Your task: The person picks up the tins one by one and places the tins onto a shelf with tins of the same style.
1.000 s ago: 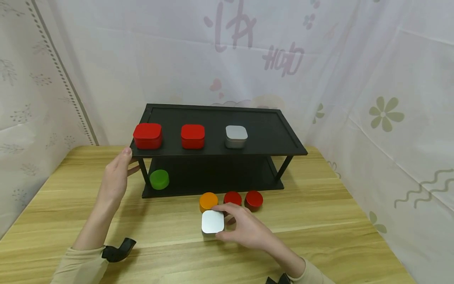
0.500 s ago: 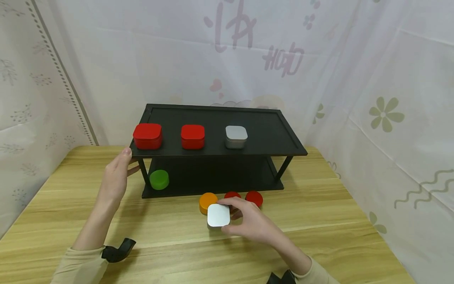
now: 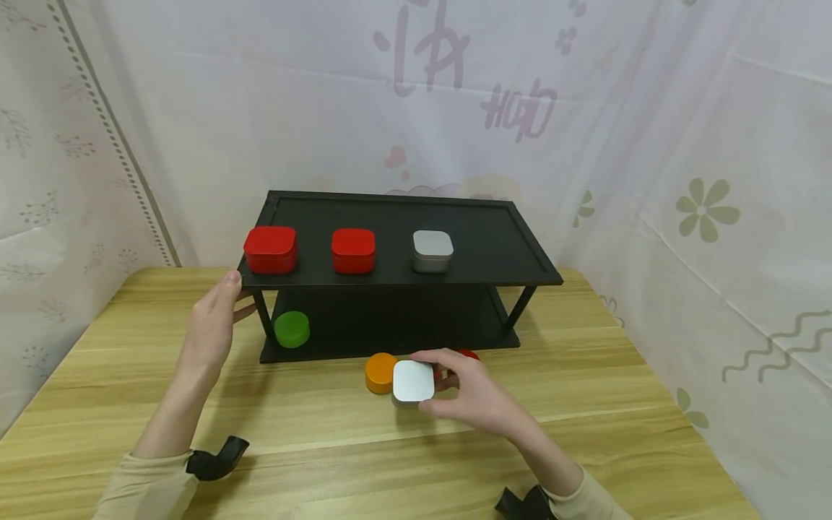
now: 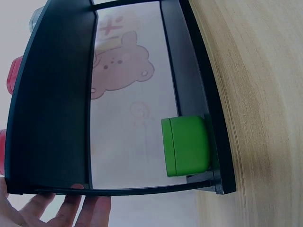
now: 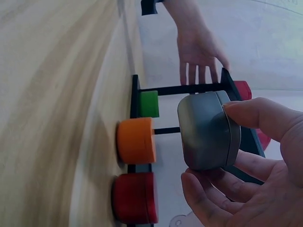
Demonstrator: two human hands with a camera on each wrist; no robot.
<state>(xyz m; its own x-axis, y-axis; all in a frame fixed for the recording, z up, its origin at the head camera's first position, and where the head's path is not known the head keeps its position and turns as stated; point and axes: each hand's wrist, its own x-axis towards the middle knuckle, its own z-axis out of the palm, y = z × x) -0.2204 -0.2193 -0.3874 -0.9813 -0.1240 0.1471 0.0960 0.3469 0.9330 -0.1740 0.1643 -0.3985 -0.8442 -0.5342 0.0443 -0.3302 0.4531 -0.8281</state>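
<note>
My right hand holds a silver square tin with a rounded lid, thumb at the near side and fingers at the far side. In the right wrist view the tin is raised off the table. My left hand grips the left end of a black two-tier shelf, thumb at the top corner and fingertips at the end frame in the left wrist view. Two red tins and another silver tin stand on the top tier. A green round tin sits at the lower tier's left end.
An orange round tin stands on the wooden table in front of the shelf, left of the held tin. Red round tins beside it are mostly hidden by my right hand in the head view. A printed white curtain hangs behind.
My right hand has carried the silver tin right and away from me toward the shelf, now covering much of the red round tins. The left hand has stayed at the shelf's end.
</note>
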